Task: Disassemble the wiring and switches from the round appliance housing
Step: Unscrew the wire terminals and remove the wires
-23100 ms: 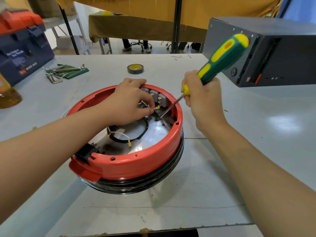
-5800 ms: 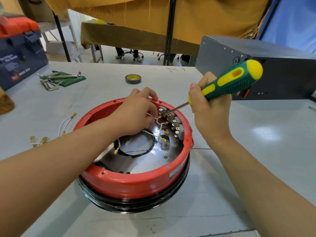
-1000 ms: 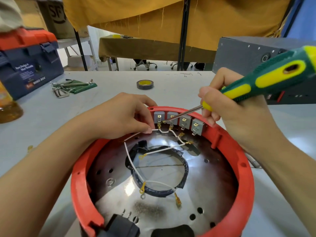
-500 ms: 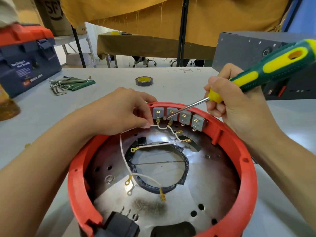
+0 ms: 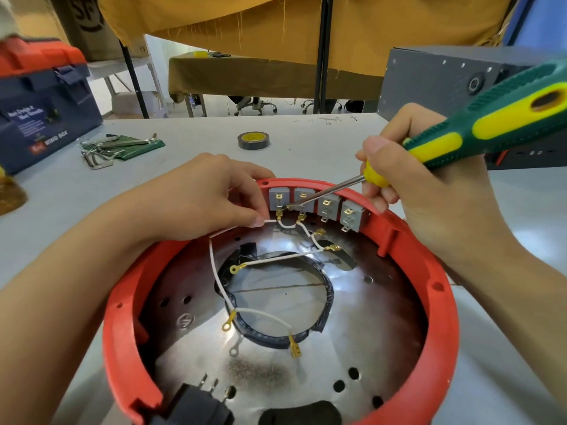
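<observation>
Grey, scuffed worktable (image 5: 306,130) under a mustard cloth backdrop, and right in the middle sits the round red plastic housing (image 5: 441,302), its shiny metal floor (image 5: 352,342) punched with holes and ringed by a dark taped cut-out. The left hand (image 5: 202,200) curls in over the far rim, thumb and forefinger pinching a thin white wire (image 5: 214,265) just beside the leftmost of four grey block switches (image 5: 316,205) lined along the wall. From that pinch the wire loops away toward the viewer, ending in brass ring and spade terminals lying loose on the metal. The right hand (image 5: 429,194) is wrapped tight round a ribbed green-and-yellow screwdriver (image 5: 491,124), steel tip touching a brass tab right next to the pinched wire. Beyond the left hand: a roll of dark tape (image 5: 253,140), hex keys on a green pouch (image 5: 119,147), a blue and red toolbox (image 5: 40,108). Behind the right hand, a grey metal box (image 5: 429,84).
</observation>
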Motion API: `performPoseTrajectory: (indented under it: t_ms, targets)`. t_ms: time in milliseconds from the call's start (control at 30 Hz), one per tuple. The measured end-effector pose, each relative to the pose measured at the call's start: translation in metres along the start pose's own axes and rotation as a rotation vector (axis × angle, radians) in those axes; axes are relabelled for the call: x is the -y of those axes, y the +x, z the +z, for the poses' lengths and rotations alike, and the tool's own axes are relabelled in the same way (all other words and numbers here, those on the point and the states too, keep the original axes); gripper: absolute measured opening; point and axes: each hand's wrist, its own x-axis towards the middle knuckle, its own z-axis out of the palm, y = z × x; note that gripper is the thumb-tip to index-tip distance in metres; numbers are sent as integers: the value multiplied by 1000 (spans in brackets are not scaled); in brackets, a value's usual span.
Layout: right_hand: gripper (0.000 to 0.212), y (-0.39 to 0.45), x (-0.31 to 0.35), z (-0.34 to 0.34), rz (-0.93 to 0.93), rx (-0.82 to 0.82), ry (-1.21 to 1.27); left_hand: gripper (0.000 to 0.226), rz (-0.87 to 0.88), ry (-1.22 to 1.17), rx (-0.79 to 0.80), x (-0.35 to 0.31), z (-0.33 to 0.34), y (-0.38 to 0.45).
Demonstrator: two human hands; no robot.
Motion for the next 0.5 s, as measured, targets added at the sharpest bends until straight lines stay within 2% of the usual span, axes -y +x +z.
performPoseTrajectory:
  t_ms: [367,433,500]
  targets:
    - [19,-2,-11,-12,-34,133,-125,13,-2,20,-14,1,-1,1]
    - [17,3,-22,-9,68,128,-207,12,-1,23,-10,0,-1,0]
    - [25,13,-44,-9,277,139,-372,12,4,28,-8,0,0,0]
